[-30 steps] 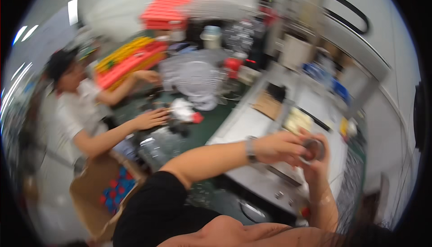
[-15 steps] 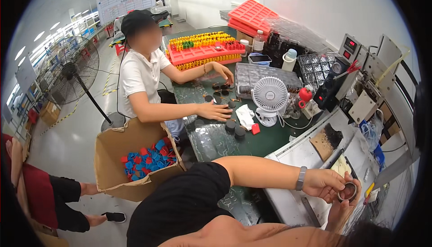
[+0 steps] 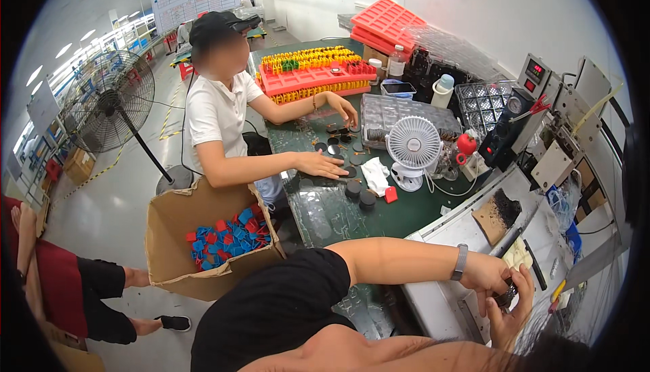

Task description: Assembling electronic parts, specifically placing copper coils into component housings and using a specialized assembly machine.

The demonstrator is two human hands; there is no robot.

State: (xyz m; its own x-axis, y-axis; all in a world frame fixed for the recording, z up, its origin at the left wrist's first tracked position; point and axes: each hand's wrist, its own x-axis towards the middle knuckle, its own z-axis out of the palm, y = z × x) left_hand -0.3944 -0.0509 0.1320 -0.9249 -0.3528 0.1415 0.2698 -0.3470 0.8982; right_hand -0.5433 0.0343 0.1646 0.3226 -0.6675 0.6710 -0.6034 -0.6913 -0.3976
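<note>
Both my hands are at the lower right, over the pale machine bench. My left hand, with a grey band at its wrist, reaches in from the left, its fingers bent down onto a small dark round ring-shaped part. Around the other side of that part curl the fingers of my right hand. The part is tilted and half covered by fingers, so its open face is hard to see. Beside my hands lie a cream-coloured cloth or pad and a black pen-like stick.
A brown board with black grit, a white desk fan and a press machine stand around the bench. Across the green table, a co-worker handles black discs. A cardboard box holds red and blue pieces.
The ring-shaped part has turned from showing its round opening to a tilted, darker side. My left hand has curled over it. The co-worker's head has turned, and the whole view has shifted slightly.
</note>
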